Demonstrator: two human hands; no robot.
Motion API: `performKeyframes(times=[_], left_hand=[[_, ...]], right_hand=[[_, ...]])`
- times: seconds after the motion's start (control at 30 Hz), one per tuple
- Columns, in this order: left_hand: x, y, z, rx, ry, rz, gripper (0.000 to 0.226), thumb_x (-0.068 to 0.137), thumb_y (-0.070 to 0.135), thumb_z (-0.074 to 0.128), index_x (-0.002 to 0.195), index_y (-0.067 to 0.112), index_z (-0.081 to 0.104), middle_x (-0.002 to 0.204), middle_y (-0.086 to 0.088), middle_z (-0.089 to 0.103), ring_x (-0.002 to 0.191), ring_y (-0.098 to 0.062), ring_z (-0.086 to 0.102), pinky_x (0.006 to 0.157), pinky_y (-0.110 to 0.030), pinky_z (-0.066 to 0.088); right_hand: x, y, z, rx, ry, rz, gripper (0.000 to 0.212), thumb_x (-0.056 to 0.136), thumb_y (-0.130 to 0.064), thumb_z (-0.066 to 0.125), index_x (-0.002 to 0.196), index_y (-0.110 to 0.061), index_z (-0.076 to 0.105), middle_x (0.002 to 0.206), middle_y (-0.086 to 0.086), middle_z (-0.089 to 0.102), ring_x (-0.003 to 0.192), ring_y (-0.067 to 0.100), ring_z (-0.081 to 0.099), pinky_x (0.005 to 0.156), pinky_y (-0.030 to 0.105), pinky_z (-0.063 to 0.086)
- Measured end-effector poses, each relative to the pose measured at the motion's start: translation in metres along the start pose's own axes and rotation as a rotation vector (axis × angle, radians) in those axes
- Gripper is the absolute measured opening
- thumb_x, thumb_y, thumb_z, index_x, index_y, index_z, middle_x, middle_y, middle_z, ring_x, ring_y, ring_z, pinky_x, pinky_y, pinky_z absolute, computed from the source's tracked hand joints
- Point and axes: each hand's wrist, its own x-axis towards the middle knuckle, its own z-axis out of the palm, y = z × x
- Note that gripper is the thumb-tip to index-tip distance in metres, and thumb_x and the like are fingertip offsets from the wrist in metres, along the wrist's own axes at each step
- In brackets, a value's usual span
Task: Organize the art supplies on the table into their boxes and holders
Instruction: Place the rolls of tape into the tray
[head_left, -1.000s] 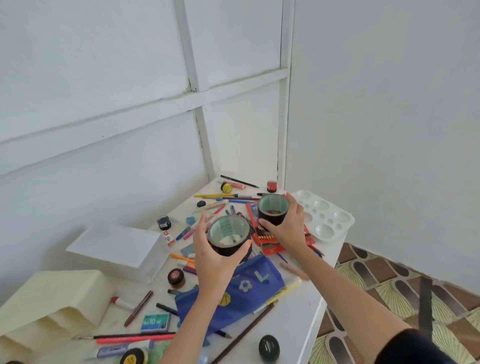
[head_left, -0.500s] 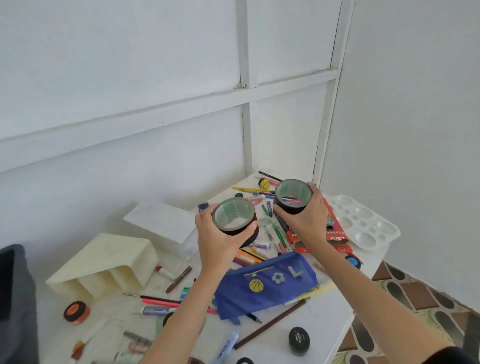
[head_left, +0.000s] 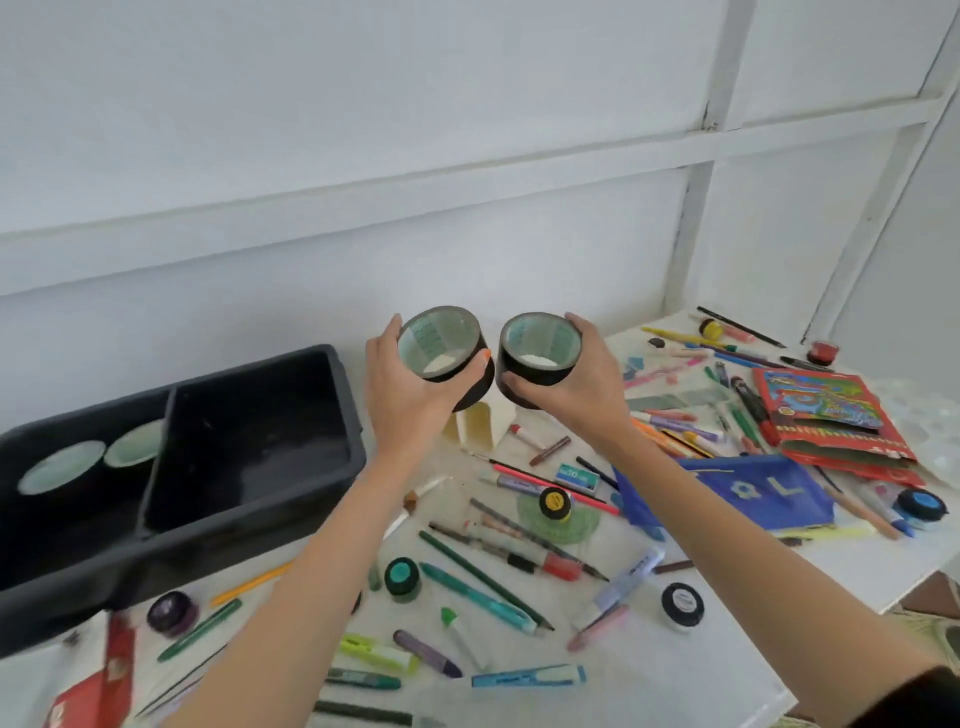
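Curled fingers (head_left: 577, 325) of the right hand (head_left: 582, 387) grip the right tape roll (head_left: 535, 371), and the left hand (head_left: 402, 395) wraps its own round the left tape roll (head_left: 441, 332). The two black rolls are held up side by side, nearly touching, with their open cores toward the camera. Below them the tabletop (head_left: 675, 670) is strewn with pens, crayons and small paint pots, with a blue pouch (head_left: 769, 493) and a red pencil box (head_left: 826, 410) to the right. To the left stands a black divided bin (head_left: 260, 415) with two more rolls (head_left: 62, 473) in its left compartment.
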Motion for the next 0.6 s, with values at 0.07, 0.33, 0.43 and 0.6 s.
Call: performKeyframes(times=[0.07, 0.33, 0.43, 0.6], left_hand=[[0.006, -0.012, -0.036, 0.053, 0.052, 0.006, 0.083, 0.062, 0.055, 0.080, 0.130, 0.022, 0.045, 0.121, 0.012, 0.047, 0.112, -0.004, 0.046, 0.095, -0.022, 0.039], [0.028, -0.074, -0.170, 0.196, 0.188, -0.051, 0.078, 0.060, 0.063, 0.076, 0.122, 0.023, 0.049, 0.117, 0.008, 0.056, 0.108, -0.011, 0.051, 0.095, -0.039, 0.047], [0.030, -0.096, -0.214, 0.239, 0.241, -0.080, 0.081, 0.061, 0.062, 0.076, 0.126, 0.023, 0.044, 0.123, 0.006, 0.053, 0.112, -0.013, 0.050, 0.096, -0.034, 0.046], [0.038, -0.127, -0.276, 0.371, 0.279, -0.170, 0.095, 0.068, 0.064, 0.069, 0.143, 0.019, 0.032, 0.142, -0.001, 0.040, 0.130, -0.021, 0.039, 0.109, -0.041, 0.033]], right_hand=[[-0.008, -0.024, 0.026, 0.058, -0.048, -0.016, 0.095, 0.055, -0.053, 0.082, 0.133, -0.020, 0.039, 0.126, -0.005, 0.054, 0.117, 0.012, 0.050, 0.099, 0.029, 0.043], [-0.044, -0.115, 0.124, 0.141, -0.289, -0.125, 0.097, 0.061, -0.049, 0.083, 0.138, -0.016, 0.033, 0.133, -0.002, 0.048, 0.121, 0.013, 0.045, 0.097, 0.023, 0.038], [-0.058, -0.146, 0.159, 0.145, -0.369, -0.172, 0.099, 0.064, -0.050, 0.080, 0.143, -0.016, 0.030, 0.140, -0.001, 0.043, 0.127, 0.014, 0.041, 0.100, 0.022, 0.032], [-0.079, -0.193, 0.211, 0.233, -0.447, -0.230, 0.086, 0.062, -0.046, 0.083, 0.131, -0.021, 0.038, 0.123, -0.009, 0.050, 0.111, 0.006, 0.045, 0.102, 0.035, 0.042]])
